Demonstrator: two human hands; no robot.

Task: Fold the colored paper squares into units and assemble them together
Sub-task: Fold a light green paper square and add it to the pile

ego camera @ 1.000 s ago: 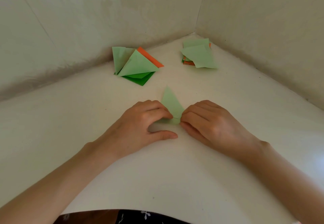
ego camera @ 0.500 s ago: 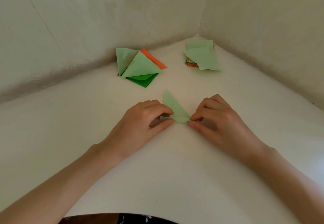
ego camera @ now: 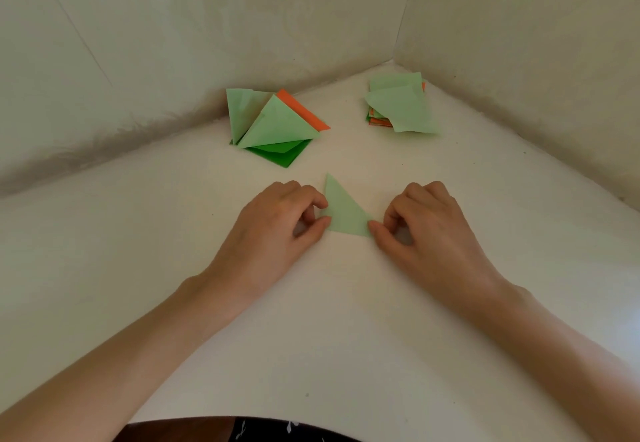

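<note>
A light green paper triangle lies flat on the white table, one point aimed away from me. My left hand pinches its left corner between thumb and curled forefinger. My right hand has its thumb tip on the triangle's right corner, with the fingers curled above it. Further back, a pile of folded units in light green, dark green and orange sits near the wall. A stack of flat paper squares, light green on top with orange edges showing, lies in the corner.
Pale walls close the table at the back and on the right, meeting in a corner behind the paper stack. A dark patterned garment shows at the bottom edge.
My hands have slid apart along the triangle's near edge, from close together at its middle out to its two corners. More of the triangle shows now.
</note>
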